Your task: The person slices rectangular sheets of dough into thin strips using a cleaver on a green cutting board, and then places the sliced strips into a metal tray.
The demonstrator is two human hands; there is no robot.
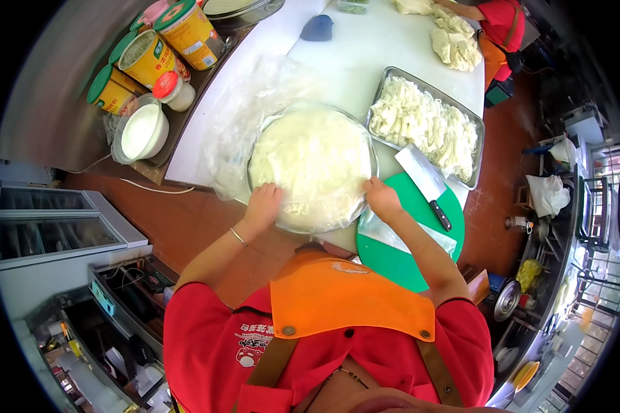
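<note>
A large round metal basin (251, 173) stands before me, filled with pale dough (312, 155) under clear plastic film (258, 88) that spreads out to the left. At the basin's near left edge, my left hand (263, 206) pinches the film. My right hand (382, 199) has its fingers closed on the film at the right edge. Beside my right hand, a cleaver (421, 178) lies with its blade between a green round cutting board (408, 268) and a metal tray (476, 155) of white noodle-like strands (418, 118). A plastic bag (392, 232) lies partly under my right forearm.
Yellow tins (188, 36), a red-lidded jar (178, 95) and a bowl of white powder (142, 131) stand on a shelf at the left. A blue scraper-like thing (317, 28) lies farther back. At the far right, a person in red (501, 26) handles dough (454, 44).
</note>
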